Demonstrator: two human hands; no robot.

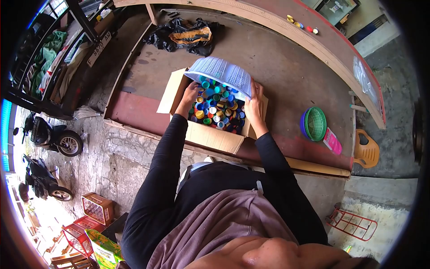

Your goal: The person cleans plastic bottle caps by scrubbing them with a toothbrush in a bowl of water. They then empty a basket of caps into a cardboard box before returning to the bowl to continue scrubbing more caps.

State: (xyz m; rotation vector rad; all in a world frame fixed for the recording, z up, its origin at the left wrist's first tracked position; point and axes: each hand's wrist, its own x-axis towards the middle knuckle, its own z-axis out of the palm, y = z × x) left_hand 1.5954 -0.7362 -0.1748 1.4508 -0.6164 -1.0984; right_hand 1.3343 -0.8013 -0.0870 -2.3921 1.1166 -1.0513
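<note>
A light lavender plastic basket [221, 71] with perforated walls is tipped on its side over the far part of an open cardboard box [210, 136]. My right hand [254, 105] grips the basket's right rim, fingers up along its outer wall. At the basket's left end, my left hand [190, 95] has its fingers curled at the rim, just above the caps; the fingertips are partly hidden. Many plastic bottle caps [216, 110] in blue, green, yellow, red and white fill the box, and some lie in the mouth of the basket.
Nested green and purple baskets [316, 124] and a pink packet [332, 141] lie to the right on the low platform. Black plastic bags [183, 36] lie at the back. A wooden rail [268, 26] curves along the far side; an orange plastic chair [366, 149] stands beyond the right end.
</note>
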